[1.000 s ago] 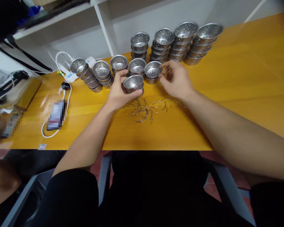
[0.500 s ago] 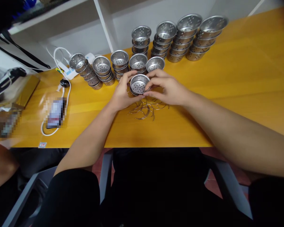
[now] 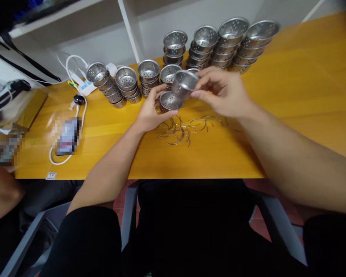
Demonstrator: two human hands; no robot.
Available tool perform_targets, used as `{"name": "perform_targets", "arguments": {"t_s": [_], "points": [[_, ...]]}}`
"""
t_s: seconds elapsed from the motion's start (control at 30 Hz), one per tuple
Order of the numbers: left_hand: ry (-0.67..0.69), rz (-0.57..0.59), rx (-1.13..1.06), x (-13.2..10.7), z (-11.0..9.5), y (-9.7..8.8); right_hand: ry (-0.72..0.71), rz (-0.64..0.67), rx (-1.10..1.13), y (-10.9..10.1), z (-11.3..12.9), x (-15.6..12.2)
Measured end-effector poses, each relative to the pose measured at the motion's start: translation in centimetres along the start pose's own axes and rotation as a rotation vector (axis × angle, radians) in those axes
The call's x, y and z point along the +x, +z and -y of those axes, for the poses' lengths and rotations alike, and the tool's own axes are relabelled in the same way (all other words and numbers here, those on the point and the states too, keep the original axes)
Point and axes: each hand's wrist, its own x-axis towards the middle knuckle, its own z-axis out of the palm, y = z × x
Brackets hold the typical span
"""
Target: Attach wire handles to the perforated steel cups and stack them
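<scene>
My right hand [image 3: 222, 90] pinches a perforated metal cup [image 3: 184, 82] by its right rim and holds it up, tilted and slightly blurred. Below it, another perforated metal cup [image 3: 170, 102] sits in the grip of my left hand [image 3: 152, 109], thumb in front and fingers at the side. Loose curved wires [image 3: 180, 132] lie on the yellow table [image 3: 207, 161] just in front of that cup. Right behind my hands stand short stacks of the same cups [image 3: 148, 71], partly covered by the raised cup.
Taller cup stacks [image 3: 230, 32] line the back, beside the grey shelf wall [image 3: 167, 15]. To the left lie a phone [image 3: 67, 136], a white cable [image 3: 85, 115] and a power strip [image 3: 86, 87]. Another person's arm [image 3: 2, 192] shows at the left edge.
My right hand has lifted the upper cup out of the one in my left hand, moving up and to the right. My left hand has stayed nearly in place. More wires show now.
</scene>
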Motion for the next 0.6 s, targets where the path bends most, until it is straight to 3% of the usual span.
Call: {"name": "perform_targets", "arguments": {"t_s": [0.13, 0.27, 0.4, 0.6], "points": [[-0.010, -0.048, 0.024, -0.1, 1.8, -1.3, 0.054, -0.091, -0.202, -4.6, -1.4, 0.6], [0.001, -0.053, 0.017, -0.1, 3.0, -1.5, 0.139, 0.041, -0.511, -8.1, -3.3, 1.0], [-0.017, -0.035, 0.011, 0.1, 3.4, -0.9, 0.192, 0.201, -0.671, -8.8, -4.1, 1.7], [-0.025, -0.037, -0.008, 0.5, 4.9, -0.9, 0.313, 0.312, -0.659, -7.8, -3.8, 2.0]]}}
